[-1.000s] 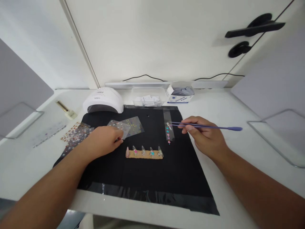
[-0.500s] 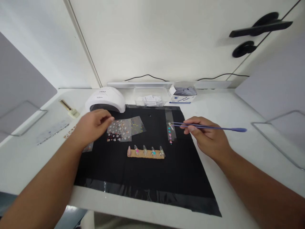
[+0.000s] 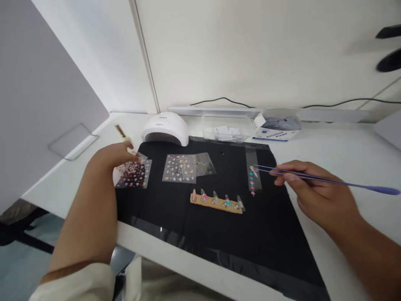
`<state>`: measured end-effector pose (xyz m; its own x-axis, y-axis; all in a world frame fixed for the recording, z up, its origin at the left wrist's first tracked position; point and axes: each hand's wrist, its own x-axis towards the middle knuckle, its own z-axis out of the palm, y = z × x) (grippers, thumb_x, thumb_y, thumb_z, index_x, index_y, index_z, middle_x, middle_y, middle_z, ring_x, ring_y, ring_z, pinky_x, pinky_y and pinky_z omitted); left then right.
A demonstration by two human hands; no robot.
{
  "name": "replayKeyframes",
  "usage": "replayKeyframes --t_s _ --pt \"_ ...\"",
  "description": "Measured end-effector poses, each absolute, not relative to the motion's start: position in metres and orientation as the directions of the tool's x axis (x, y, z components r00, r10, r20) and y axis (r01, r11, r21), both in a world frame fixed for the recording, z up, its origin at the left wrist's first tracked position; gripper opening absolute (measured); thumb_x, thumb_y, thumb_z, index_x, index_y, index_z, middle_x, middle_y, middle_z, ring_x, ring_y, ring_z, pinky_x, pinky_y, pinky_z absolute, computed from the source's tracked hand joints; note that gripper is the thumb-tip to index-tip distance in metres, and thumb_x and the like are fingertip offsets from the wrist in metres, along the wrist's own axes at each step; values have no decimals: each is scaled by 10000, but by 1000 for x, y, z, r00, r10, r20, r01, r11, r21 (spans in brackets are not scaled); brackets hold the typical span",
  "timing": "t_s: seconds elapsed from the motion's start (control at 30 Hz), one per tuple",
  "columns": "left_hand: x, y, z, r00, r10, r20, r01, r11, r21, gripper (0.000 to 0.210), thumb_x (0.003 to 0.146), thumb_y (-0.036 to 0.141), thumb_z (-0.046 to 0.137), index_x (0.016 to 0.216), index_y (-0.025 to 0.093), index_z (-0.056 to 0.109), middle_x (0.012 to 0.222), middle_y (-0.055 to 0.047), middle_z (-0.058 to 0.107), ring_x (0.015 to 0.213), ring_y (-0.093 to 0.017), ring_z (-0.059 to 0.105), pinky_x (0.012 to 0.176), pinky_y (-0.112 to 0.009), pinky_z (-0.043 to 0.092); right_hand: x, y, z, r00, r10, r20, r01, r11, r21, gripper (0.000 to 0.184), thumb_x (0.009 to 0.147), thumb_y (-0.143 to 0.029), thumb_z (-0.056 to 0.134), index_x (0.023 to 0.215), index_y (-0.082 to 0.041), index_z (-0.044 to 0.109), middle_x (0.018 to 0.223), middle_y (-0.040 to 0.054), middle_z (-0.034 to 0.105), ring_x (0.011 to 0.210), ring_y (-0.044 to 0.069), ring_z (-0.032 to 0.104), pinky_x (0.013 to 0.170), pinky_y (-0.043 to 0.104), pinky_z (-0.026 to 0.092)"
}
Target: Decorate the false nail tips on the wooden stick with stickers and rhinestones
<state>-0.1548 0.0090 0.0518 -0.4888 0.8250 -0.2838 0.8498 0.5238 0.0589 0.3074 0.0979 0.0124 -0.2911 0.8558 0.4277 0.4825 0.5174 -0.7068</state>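
Observation:
My right hand (image 3: 316, 194) grips long purple tweezers (image 3: 326, 179). Their tips are over the upper end of a clear strip (image 3: 255, 155), at a small pale piece just above a column of coloured flower decorations (image 3: 252, 184). My left hand (image 3: 117, 154) is at the far left, partly over sticker sheets (image 3: 134, 175) and in front of a nail polish bottle (image 3: 120, 131) with a gold cap. Its thumb and forefinger look apart; the other fingers are hidden, and contact with the bottle is unclear. Several nail tips (image 3: 215, 197) stand on a tan bar (image 3: 219, 205) between the hands.
A black mat (image 3: 200, 238) covers much of the white table. Two overlapping sticker sheets (image 3: 180, 169) lie on it. Behind stand a white nail lamp (image 3: 166, 125), a clear tray (image 3: 244, 123) of small packets and an alcohol pad box (image 3: 275, 133).
My left hand has moved left, from beside the lamp to the polish bottle and left sticker sheets. The view has turned left. The tweezers stay at the strip.

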Motion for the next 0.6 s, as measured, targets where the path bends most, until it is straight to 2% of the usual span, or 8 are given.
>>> replayKeyframes --t_s 0.1,0.2,0.6 --pt "-160 8 51 -483 813 -326 847 528 61 618 881 521 629 1380 180 498 1283 -133 644 1071 -270 659 923 -438 522 307 98 12 -276 852 444 485 522 -702 175 844 -389 608 899 -243 688 727 31 692 674 207 649 670 369 509" --pt "-160 7 50 -491 800 -346 842 537 49 515 944 453 592 1371 178 508 1347 -133 580 1145 -279 614 965 -509 509 307 97 12 -269 855 444 470 519 -714 165 842 -379 615 899 -248 700 737 31 695 666 203 646 648 361 503" --pt "-150 17 44 -519 763 -385 838 543 -53 477 941 371 621 1370 191 513 1393 -128 538 1198 -300 581 983 -533 505 305 95 14 -290 839 461 468 544 -696 163 829 -371 615 881 -245 705 714 16 687 655 183 643 646 335 503"
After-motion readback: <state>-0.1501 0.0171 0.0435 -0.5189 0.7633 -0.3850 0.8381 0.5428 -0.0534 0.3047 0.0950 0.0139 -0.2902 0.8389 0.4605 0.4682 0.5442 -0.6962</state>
